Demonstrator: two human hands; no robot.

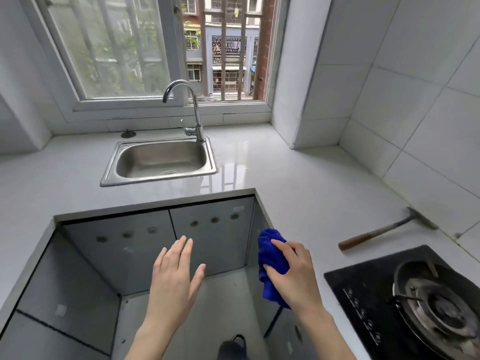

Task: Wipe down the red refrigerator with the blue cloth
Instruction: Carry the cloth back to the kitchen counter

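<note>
So, no red refrigerator shows anywhere in your head view: you face a white L-shaped stone desk point(298, 193) with a stainless steel sink point(110, 165) under the window and a black glass gas hob point(348, 281) at your right. Your soft, bunched blue terry cloth point(272, 258) is off the desk, in your right hand point(293, 276), whose fingers point(281, 245) are curled round its middle, both ends hanging free. It looks light, limp and grippy, so it should fold flat; gather the loose ends into your palm before wiping. Your left hand point(174, 276) hovers empty, fingers point(181, 250) straight and apart.
</note>
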